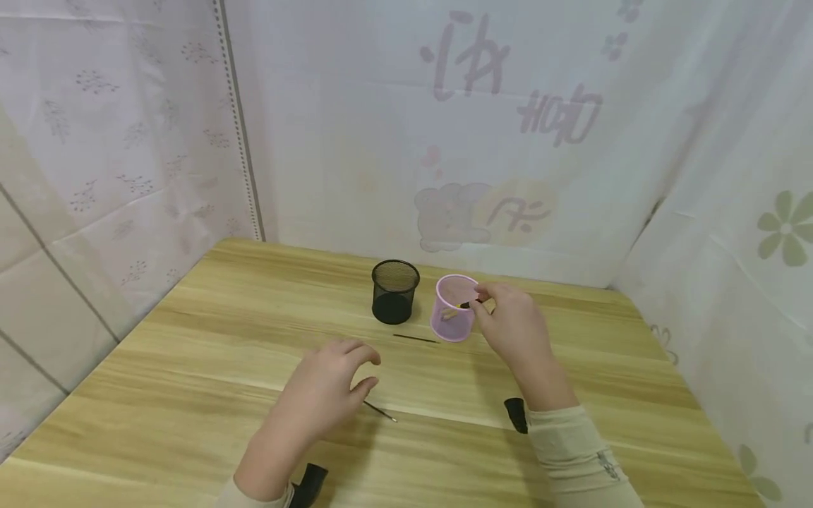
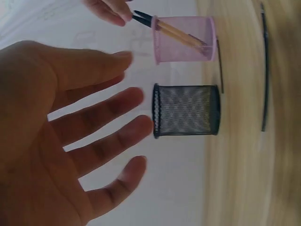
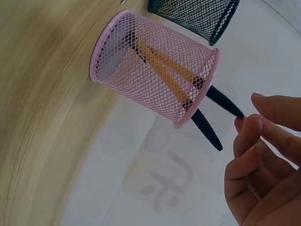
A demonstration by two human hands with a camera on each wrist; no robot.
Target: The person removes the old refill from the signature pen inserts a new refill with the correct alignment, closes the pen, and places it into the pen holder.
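A pink mesh pen holder stands upright near the back of the table. Two pens with orange-yellow barrels and black ends lean inside it, the black ends sticking out past the rim. My right hand is at the rim, thumb and forefinger slightly apart, fingertips right at one pen's black end. Left of this holder is a black mesh pen holder. My left hand hovers palm inward over the table, fingers loosely spread, holding nothing. Partly hidden beneath it lies a thin black stick with a pale tip.
Another thin dark stick lies just in front of the two holders. The wooden table meets a printed white curtain at the back. Black wrist-worn pieces show beside the left sleeve and right sleeve.
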